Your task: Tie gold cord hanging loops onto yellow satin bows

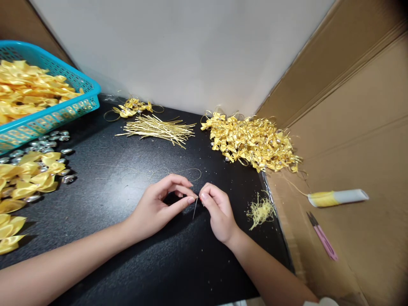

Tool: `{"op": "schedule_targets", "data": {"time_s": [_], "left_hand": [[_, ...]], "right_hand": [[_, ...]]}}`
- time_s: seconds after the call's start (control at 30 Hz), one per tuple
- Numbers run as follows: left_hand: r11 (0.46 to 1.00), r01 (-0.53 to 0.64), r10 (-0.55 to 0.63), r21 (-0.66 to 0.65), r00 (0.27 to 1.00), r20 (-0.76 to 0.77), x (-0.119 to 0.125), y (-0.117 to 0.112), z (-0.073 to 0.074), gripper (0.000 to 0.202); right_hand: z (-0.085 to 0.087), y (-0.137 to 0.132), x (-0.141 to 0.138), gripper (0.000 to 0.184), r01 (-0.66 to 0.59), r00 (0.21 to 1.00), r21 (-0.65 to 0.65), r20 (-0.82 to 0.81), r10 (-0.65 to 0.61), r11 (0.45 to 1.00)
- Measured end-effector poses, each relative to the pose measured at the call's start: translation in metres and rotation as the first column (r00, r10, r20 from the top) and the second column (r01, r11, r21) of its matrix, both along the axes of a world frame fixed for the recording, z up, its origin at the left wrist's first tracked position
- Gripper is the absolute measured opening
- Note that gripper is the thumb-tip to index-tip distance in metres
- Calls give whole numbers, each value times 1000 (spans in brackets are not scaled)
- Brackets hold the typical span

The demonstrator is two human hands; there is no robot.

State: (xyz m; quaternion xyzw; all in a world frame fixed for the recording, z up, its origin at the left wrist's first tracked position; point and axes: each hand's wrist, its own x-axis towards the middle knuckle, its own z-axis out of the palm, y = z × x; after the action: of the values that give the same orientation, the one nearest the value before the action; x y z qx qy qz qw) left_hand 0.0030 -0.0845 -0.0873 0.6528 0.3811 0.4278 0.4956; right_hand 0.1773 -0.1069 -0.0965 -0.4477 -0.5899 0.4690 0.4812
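My left hand (pixel 159 204) pinches a thin needle (pixel 195 209) near its upper end, between thumb and forefinger. The needle's lower end slants down over the black tabletop. Right beside it, my right hand (pixel 218 208) is closed in a pinch, its fingertips nearly touching those of the left. What the right fingertips hold is too small to make out. Fine thread (pixel 156 172) lies in loose loops on the table just beyond both hands.
A blue basket (pixel 92 91) of yellow bows stands left, near silver beads (pixel 47 144) and loose bows (pixel 28 174). Gold twist ties (pixel 156 129), finished bows (pixel 251 142), thread scraps (pixel 261 211), a thread spool (pixel 338 198) and pink snips (pixel 323 238) lie around. Cardboard walls the right.
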Motion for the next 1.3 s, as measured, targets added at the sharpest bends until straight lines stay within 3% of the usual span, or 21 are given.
{"op": "schedule_targets", "data": {"time_s": [1.3], "left_hand": [[988,20,-9,156,998,-67,-4,2,-5,18]], "right_hand": [[2,-1,0,28,-1,999,50,39,-1,999]]}}
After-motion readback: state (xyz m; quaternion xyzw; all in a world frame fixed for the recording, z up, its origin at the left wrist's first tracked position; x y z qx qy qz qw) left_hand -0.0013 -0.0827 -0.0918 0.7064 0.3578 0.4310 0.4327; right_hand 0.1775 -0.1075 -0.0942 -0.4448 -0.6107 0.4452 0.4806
